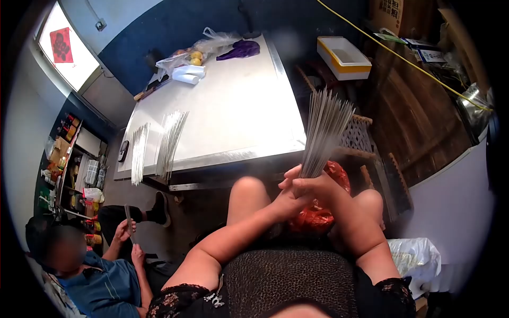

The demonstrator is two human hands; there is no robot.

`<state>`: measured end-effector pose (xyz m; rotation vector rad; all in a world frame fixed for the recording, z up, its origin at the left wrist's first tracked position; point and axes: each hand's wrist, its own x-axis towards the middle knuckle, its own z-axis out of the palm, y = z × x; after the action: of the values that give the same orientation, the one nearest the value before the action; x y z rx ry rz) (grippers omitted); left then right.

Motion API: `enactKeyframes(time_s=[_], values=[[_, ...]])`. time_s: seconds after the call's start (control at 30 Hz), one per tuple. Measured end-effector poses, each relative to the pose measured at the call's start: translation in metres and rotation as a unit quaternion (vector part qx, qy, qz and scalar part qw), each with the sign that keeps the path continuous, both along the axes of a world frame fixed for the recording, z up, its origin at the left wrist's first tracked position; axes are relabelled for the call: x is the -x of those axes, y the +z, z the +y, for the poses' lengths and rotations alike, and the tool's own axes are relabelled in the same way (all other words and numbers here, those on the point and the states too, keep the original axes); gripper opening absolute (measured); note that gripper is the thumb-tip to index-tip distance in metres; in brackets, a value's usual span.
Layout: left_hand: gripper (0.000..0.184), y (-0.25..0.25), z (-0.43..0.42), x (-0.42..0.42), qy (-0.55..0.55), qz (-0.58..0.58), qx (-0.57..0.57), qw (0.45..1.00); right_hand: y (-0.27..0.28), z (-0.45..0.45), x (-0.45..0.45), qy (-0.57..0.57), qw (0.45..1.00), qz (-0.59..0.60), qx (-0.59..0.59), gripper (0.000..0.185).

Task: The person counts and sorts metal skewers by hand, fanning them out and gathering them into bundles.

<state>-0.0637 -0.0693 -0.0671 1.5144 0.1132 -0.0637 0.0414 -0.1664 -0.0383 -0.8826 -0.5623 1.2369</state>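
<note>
A thick bundle of thin metal skewers (324,130) stands upright in front of me, fanned out at the top. My left hand (289,204) and my right hand (322,186) are both closed around its lower end, overlapping each other. The bottom tips are hidden by my fingers. Just below my hands, a red plastic bag (313,216) sits between my knees. Two more bundles of skewers, a left one (140,153) and a right one (171,143), lie at the left side of the table, their ends sticking out past its edge.
The white-topped table (238,106) carries plastic bags with fruit (196,57), a purple bag (239,50) and a phone (123,151). A co-worker (101,275) at lower left holds a few thin sticks (128,220). A yellow-and-white bin (344,57) stands beyond the table's right side.
</note>
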Motion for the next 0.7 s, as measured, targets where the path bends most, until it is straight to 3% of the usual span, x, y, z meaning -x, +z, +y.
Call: enactKeyframes(time_s=[0.03,0.1,0.13,0.23,0.27,0.37,0.47,0.6,0.7], values=[[0.014,-0.010,0.002,-0.003,0.001,0.002,-0.001,1.000,-0.003,0.000,0.000,0.001,1.000,0.002,-0.001,0.032],[0.034,-0.024,0.005,-0.009,0.005,-0.111,-0.064,0.992,-0.008,-0.001,-0.001,-0.010,0.998,-0.067,-0.018,0.022],[0.039,-0.024,0.005,-0.012,0.008,-0.106,-0.042,0.993,-0.005,-0.002,0.000,-0.031,0.996,-0.083,-0.016,0.013],[0.031,-0.018,0.003,-0.020,0.002,-0.094,-0.059,0.994,-0.003,-0.003,-0.001,-0.076,0.988,-0.131,-0.015,0.011],[0.036,-0.013,0.004,-0.025,0.010,-0.113,-0.105,0.988,0.005,-0.004,-0.002,-0.096,0.985,-0.145,-0.019,0.010],[0.039,0.008,0.023,-0.057,0.067,-0.242,-0.089,0.964,0.028,0.018,-0.022,-0.153,0.940,-0.288,-0.100,0.010],[0.038,0.012,0.068,-0.095,0.065,-0.252,-0.130,0.957,0.066,0.043,-0.039,-0.150,0.913,-0.364,-0.110,0.010],[0.037,0.006,0.115,-0.122,0.037,-0.232,-0.178,0.956,0.065,0.081,-0.058,-0.159,0.904,-0.380,-0.117,0.010],[0.036,0.000,0.123,-0.128,0.031,-0.233,-0.185,0.954,0.050,0.097,-0.066,-0.134,0.938,-0.305,-0.092,0.009]])
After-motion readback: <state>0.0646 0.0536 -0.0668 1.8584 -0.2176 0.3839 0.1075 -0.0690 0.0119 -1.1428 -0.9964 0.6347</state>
